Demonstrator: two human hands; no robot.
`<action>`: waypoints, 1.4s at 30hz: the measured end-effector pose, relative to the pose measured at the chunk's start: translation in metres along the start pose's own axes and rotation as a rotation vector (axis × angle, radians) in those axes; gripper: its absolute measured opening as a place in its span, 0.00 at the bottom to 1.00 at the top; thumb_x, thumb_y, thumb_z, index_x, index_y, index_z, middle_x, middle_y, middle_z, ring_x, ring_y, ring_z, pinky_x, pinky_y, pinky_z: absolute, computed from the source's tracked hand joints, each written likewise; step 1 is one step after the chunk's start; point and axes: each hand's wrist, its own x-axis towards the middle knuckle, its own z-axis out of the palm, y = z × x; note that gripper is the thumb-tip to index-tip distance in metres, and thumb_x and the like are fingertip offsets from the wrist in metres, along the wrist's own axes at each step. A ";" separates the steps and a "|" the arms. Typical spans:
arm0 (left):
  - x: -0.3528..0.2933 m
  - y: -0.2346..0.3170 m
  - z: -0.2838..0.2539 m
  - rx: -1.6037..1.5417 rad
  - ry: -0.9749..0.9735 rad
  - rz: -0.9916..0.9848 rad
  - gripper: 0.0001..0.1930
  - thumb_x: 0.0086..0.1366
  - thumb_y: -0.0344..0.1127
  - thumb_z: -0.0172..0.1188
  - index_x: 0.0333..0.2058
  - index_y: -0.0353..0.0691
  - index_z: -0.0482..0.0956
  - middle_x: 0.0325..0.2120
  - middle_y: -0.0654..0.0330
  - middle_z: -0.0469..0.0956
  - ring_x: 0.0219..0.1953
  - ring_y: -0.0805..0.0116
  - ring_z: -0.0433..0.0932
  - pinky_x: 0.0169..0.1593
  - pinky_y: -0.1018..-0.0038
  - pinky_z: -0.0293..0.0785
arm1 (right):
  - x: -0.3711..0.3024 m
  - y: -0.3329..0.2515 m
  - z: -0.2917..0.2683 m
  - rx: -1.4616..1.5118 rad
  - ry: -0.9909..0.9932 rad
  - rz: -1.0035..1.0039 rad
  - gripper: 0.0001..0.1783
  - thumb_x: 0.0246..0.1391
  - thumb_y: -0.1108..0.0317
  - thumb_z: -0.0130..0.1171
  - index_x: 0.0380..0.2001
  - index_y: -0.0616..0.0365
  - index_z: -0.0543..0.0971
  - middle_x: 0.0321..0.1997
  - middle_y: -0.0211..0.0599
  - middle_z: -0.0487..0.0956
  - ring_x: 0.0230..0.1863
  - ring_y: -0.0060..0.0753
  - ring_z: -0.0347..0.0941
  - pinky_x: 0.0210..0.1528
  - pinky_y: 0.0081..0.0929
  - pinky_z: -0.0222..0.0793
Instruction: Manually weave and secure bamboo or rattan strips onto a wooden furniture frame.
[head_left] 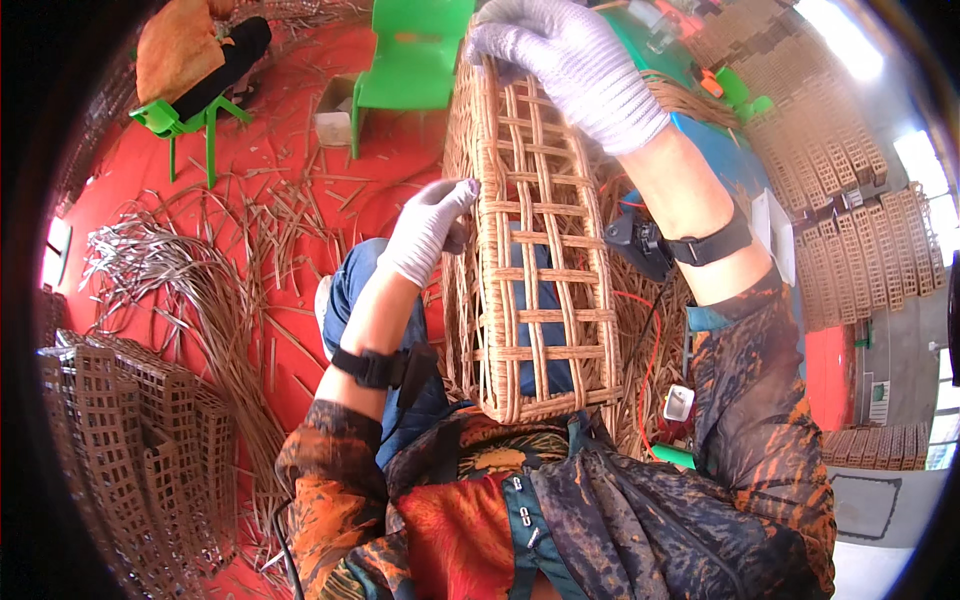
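A long woven basket (545,307) with an open lattice side stands upright on end against my lap, its brown strands crossing in squares. My right hand (575,65), in a white knitted glove, is closed over the basket's far end. My left hand (430,230), gloved the same way, has its fingers pinched together at the basket's left edge, about midway along. What lies between those left fingertips, beyond the rim strands, is too small to make out. Each of my wrists wears a black strap with a small device.
Loose strips (190,290) lie heaped on the red floor (300,240) at left. Finished-looking lattice baskets (110,410) stand at lower left; more stacked baskets (850,260) line the right. A green chair (415,60) and a white bin (335,112) stand ahead. An orange cord (652,380) runs at right.
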 end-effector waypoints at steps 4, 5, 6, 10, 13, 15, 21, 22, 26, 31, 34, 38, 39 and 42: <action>-0.029 0.040 0.035 0.549 0.275 0.723 0.28 0.52 0.34 0.67 0.52 0.38 0.72 0.44 0.55 0.73 0.25 0.75 0.72 0.36 0.79 0.72 | -0.015 -0.015 -0.007 -0.110 0.072 0.028 0.04 0.56 0.73 0.54 0.32 0.63 0.74 0.28 0.32 0.76 0.31 0.21 0.71 0.37 0.19 0.70; -0.032 0.047 0.038 0.614 0.243 0.761 0.20 0.58 0.33 0.62 0.49 0.37 0.74 0.40 0.58 0.77 0.24 0.77 0.70 0.36 0.79 0.71 | -0.013 -0.011 -0.002 -0.092 0.064 -0.075 0.05 0.55 0.72 0.55 0.32 0.63 0.75 0.29 0.33 0.76 0.31 0.22 0.72 0.37 0.20 0.70; -0.028 0.048 0.037 0.624 0.240 0.760 0.20 0.58 0.33 0.62 0.49 0.37 0.74 0.40 0.58 0.77 0.24 0.77 0.70 0.36 0.79 0.71 | -0.014 -0.011 -0.003 -0.188 0.044 -0.083 0.05 0.55 0.71 0.55 0.33 0.61 0.76 0.30 0.33 0.77 0.32 0.22 0.72 0.37 0.21 0.70; -0.006 0.038 0.029 0.072 0.079 0.539 0.10 0.67 0.35 0.53 0.37 0.36 0.79 0.29 0.65 0.78 0.29 0.78 0.71 0.38 0.79 0.69 | -0.047 0.002 0.005 -0.319 0.181 -0.243 0.06 0.54 0.68 0.56 0.34 0.58 0.77 0.31 0.37 0.78 0.32 0.33 0.75 0.38 0.25 0.71; -0.003 0.038 0.038 -0.221 0.160 0.559 0.12 0.69 0.38 0.50 0.33 0.35 0.77 0.29 0.63 0.77 0.33 0.75 0.73 0.43 0.76 0.69 | -0.095 0.024 0.010 -0.474 0.085 -0.439 0.11 0.51 0.62 0.60 0.33 0.56 0.76 0.30 0.43 0.76 0.32 0.47 0.75 0.35 0.37 0.72; 0.010 0.034 0.021 -0.462 -0.024 0.639 0.11 0.70 0.37 0.47 0.34 0.37 0.73 0.24 0.63 0.72 0.30 0.69 0.72 0.42 0.73 0.70 | -0.129 0.042 0.024 -0.559 -0.082 -0.376 0.15 0.47 0.57 0.62 0.34 0.54 0.76 0.37 0.37 0.77 0.43 0.43 0.73 0.46 0.39 0.68; 0.009 0.049 0.025 -0.960 -0.226 0.370 0.10 0.70 0.41 0.47 0.33 0.42 0.70 0.14 0.73 0.56 0.16 0.79 0.56 0.27 0.78 0.57 | -0.158 0.062 0.026 -0.603 -0.124 -0.391 0.20 0.45 0.53 0.62 0.39 0.53 0.77 0.47 0.35 0.74 0.53 0.42 0.68 0.55 0.42 0.62; 0.008 0.051 0.023 -0.956 -0.221 0.364 0.10 0.70 0.41 0.47 0.33 0.42 0.70 0.14 0.73 0.56 0.16 0.79 0.56 0.27 0.78 0.57 | -0.159 0.060 0.024 -0.609 -0.134 -0.374 0.20 0.45 0.53 0.62 0.39 0.53 0.77 0.47 0.35 0.74 0.53 0.42 0.68 0.55 0.42 0.62; 0.010 0.064 0.023 -0.884 -0.151 0.163 0.10 0.70 0.39 0.45 0.32 0.41 0.69 0.10 0.75 0.49 0.12 0.79 0.45 0.21 0.80 0.47 | -0.162 0.066 0.018 -0.577 -0.146 -0.325 0.20 0.45 0.54 0.63 0.39 0.52 0.77 0.48 0.34 0.75 0.54 0.42 0.68 0.54 0.41 0.63; 0.019 0.075 0.007 -0.740 -0.104 0.098 0.10 0.70 0.36 0.42 0.30 0.41 0.68 0.09 0.75 0.49 0.10 0.79 0.45 0.18 0.78 0.46 | -0.170 0.060 0.018 -0.536 -0.160 -0.260 0.20 0.46 0.53 0.62 0.40 0.51 0.77 0.49 0.33 0.76 0.54 0.41 0.67 0.55 0.42 0.63; 0.022 0.058 -0.009 -0.825 -0.136 0.183 0.12 0.71 0.40 0.41 0.30 0.42 0.68 0.10 0.75 0.47 0.11 0.80 0.45 0.18 0.79 0.46 | -0.162 0.057 0.021 -0.528 -0.185 -0.236 0.19 0.47 0.55 0.62 0.41 0.52 0.77 0.49 0.32 0.76 0.55 0.40 0.67 0.57 0.39 0.62; 0.011 0.031 0.004 -0.929 -0.223 0.270 0.11 0.71 0.38 0.41 0.31 0.42 0.68 0.11 0.74 0.48 0.11 0.80 0.46 0.20 0.80 0.49 | -0.167 0.057 0.011 -0.521 -0.168 -0.220 0.17 0.47 0.57 0.63 0.39 0.52 0.78 0.48 0.31 0.77 0.55 0.39 0.68 0.57 0.38 0.62; 0.009 0.027 0.010 -0.993 -0.220 0.284 0.09 0.70 0.36 0.42 0.32 0.41 0.68 0.11 0.74 0.49 0.11 0.80 0.47 0.20 0.80 0.50 | -0.168 0.056 0.009 -0.522 -0.150 -0.221 0.16 0.46 0.59 0.64 0.38 0.52 0.78 0.47 0.31 0.77 0.54 0.39 0.69 0.57 0.37 0.62; 0.013 0.016 0.015 -1.038 -0.130 0.269 0.10 0.71 0.36 0.42 0.32 0.41 0.68 0.12 0.74 0.50 0.13 0.80 0.47 0.21 0.80 0.50 | -0.157 0.057 -0.006 -0.491 -0.175 -0.289 0.13 0.44 0.62 0.66 0.34 0.51 0.79 0.42 0.29 0.79 0.49 0.38 0.72 0.54 0.36 0.63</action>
